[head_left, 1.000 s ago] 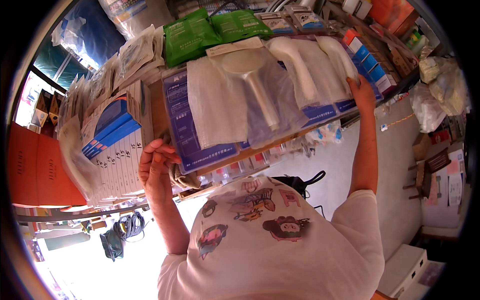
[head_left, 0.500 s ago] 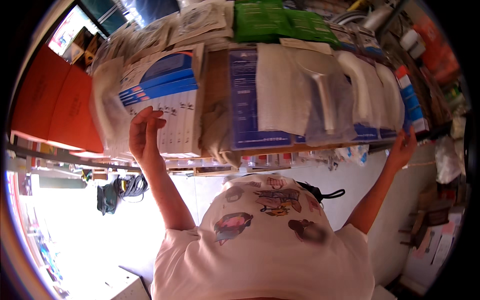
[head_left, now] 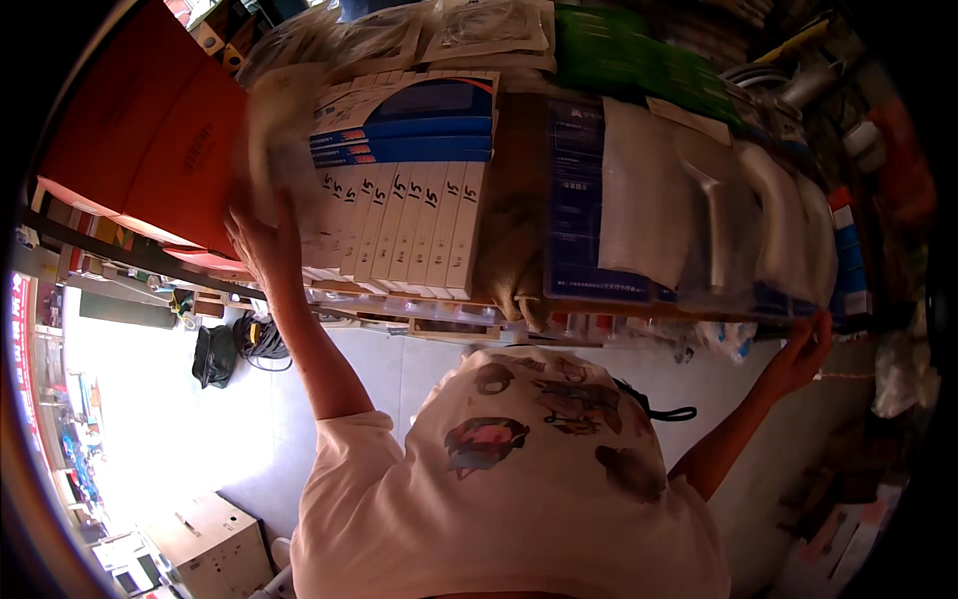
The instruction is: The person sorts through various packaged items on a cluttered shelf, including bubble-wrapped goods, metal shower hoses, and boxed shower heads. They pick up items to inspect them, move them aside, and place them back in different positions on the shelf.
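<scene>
My left hand (head_left: 261, 240) is at the left of the shelf, closed around the lower end of a white hand shower in a clear plastic bag (head_left: 277, 135), which is smeared by motion. Beside it stands a row of slim white boxes (head_left: 409, 225) with handwritten marks, and blue-and-white boxes (head_left: 424, 120) lie on top. My right hand (head_left: 798, 354) reaches up to the shelf's front edge at the right, fingers loosely bent and nothing visible in them. Just above its fingertips are bagged white hand showers (head_left: 773, 220) and a blue-and-white box (head_left: 851, 260).
Large red boxes (head_left: 135, 140) stand at the far left. Blue flat packages (head_left: 576, 210) and a brown cloth bag (head_left: 514, 240) lie mid-shelf. Green packets (head_left: 639, 60) and clear-bagged coils (head_left: 489, 30) are at the back. Black cable (head_left: 259, 339) lies on the floor below.
My left hand has moved left from in front of the white boxes to the bagged hand shower and closed on it. The view has turned left; my right hand stays by the shelf edge.
</scene>
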Action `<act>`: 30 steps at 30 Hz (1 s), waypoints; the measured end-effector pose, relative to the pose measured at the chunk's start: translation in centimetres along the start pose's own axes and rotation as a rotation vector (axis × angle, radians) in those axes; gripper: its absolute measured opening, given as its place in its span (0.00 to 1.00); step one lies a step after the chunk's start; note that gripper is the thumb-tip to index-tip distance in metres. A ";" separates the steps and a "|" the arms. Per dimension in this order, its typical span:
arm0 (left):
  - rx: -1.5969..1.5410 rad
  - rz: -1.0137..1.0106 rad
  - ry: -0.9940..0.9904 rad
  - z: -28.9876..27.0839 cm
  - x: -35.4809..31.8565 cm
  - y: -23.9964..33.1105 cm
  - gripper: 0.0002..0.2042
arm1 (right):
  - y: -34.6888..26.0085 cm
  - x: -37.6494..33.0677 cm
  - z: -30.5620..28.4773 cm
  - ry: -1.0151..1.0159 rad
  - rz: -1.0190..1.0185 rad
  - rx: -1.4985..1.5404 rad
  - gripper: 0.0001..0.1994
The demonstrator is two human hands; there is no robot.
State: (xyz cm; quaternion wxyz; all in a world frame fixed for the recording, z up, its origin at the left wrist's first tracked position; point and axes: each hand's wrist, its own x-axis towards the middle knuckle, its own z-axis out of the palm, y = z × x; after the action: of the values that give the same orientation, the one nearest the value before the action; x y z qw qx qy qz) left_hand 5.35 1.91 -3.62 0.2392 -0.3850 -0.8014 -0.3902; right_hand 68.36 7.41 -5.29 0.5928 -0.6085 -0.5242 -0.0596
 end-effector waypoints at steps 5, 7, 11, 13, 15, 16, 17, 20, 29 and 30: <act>-0.037 0.005 -0.088 0.6 1.2 -2.3 0.32 | -1.4 -1.3 0.6 -0.018 -0.004 0.041 0.19; -0.058 0.004 -0.166 0.6 1.7 -2.1 0.30 | -1.7 -1.7 0.7 -0.023 0.000 0.042 0.19; -0.400 0.023 -0.134 1.9 2.5 -3.3 0.26 | -3.5 -2.5 1.3 -0.019 -0.004 0.034 0.18; -0.516 -0.053 -0.175 2.1 3.0 -4.0 0.24 | -4.5 -2.8 1.5 -0.013 -0.019 0.040 0.18; -0.613 -0.142 -0.196 1.8 3.1 -4.1 0.21 | -5.5 -3.0 1.6 -0.021 -0.034 0.062 0.18; -0.609 -0.142 -0.141 1.3 3.1 -3.3 0.22 | -6.2 -3.1 1.8 -0.021 -0.039 0.091 0.18; -0.605 -0.143 -0.085 0.8 3.0 -2.2 0.22 | -7.1 -3.2 2.1 -0.022 -0.043 0.120 0.18; -0.736 -0.209 -0.098 -1.1 2.2 1.0 0.22 | -9.6 -3.8 3.4 -0.073 -0.037 0.226 0.16; -1.348 -0.209 -0.767 -2.4 -5.8 13.9 0.18 | -17.8 -6.0 8.4 -0.761 0.102 0.699 0.18; -1.363 -0.209 -0.837 -2.3 -6.9 15.1 0.18 | -18.3 -6.3 9.1 -0.850 0.129 0.751 0.19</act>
State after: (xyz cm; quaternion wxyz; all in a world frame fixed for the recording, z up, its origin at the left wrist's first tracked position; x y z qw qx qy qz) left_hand 21.74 3.05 -0.34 -0.4061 -0.4837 -0.4419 -0.6370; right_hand 47.62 6.36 -0.23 0.5078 -0.3575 -0.6637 0.4170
